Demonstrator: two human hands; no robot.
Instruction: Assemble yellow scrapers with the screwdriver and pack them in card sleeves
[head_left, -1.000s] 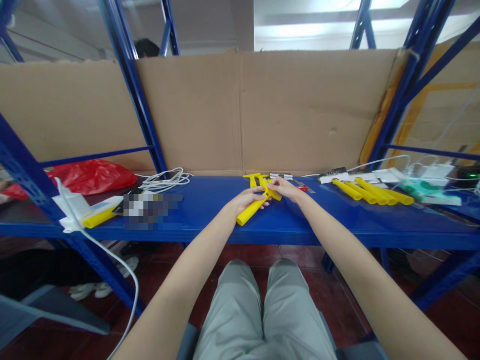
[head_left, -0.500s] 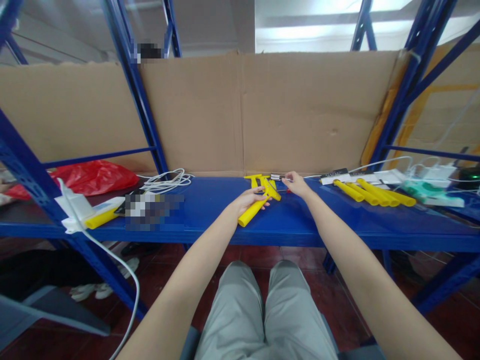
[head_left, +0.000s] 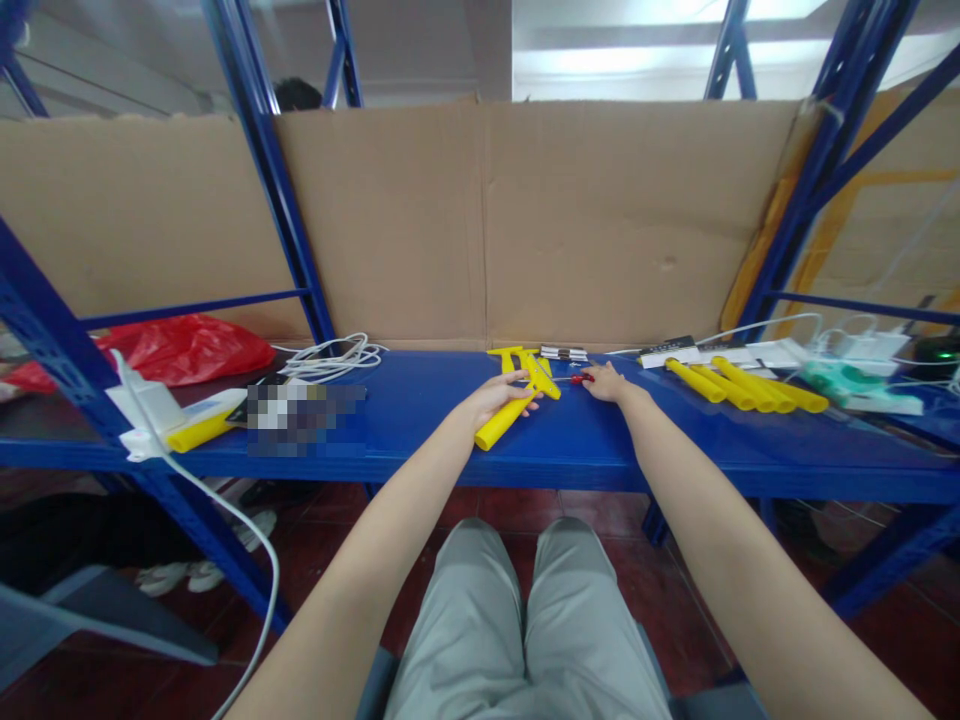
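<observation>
My left hand (head_left: 498, 398) is closed around a yellow tool-shaped piece (head_left: 504, 420) with a tubular handle, held low over the blue shelf. More yellow parts (head_left: 508, 357) lie just behind it. A screwdriver with a red handle (head_left: 577, 379) lies on the shelf right of the piece, its thin shaft pointing left. My right hand (head_left: 604, 382) is over the handle's right end with its fingertips on it. Behind, near the cardboard, rests a small stack of silver and black strips (head_left: 564, 354).
Several yellow tubes (head_left: 757, 385) and power strips (head_left: 735, 354) lie to the right, beside a green item (head_left: 851, 385). At the left are coiled white cable (head_left: 337, 360), a red plastic bag (head_left: 191, 350) and another yellow tube (head_left: 199, 432). Cardboard (head_left: 570, 220) stands behind.
My right hand has left the silver and black strips and moved slightly right and nearer, onto the red screwdriver handle. My left hand has stayed on the yellow piece.
</observation>
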